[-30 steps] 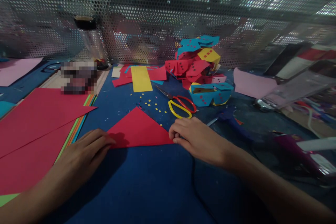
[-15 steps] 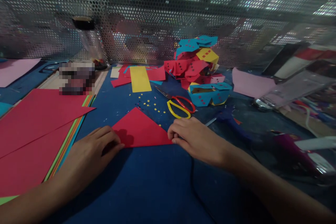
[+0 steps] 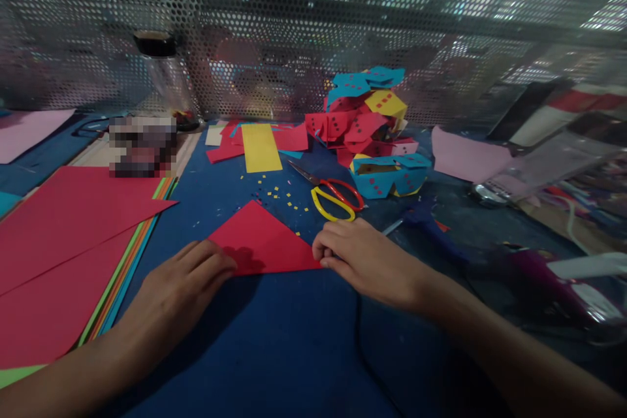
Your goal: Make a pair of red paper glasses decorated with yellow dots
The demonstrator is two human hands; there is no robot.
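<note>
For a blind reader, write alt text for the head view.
A left hand and a right hand rest on the two lower corners of a red paper triangle on a blue table. Beyond it lie scissors and a pile of folded paper pieces; coloured sheets are stacked at left.

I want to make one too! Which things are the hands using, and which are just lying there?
In use: red paper triangle; left hand pressing its left corner; right hand at its right corner.

Lying about: scissors; yellow strip; pile of folded paper pieces; stack of coloured sheets; purple tool.
</note>
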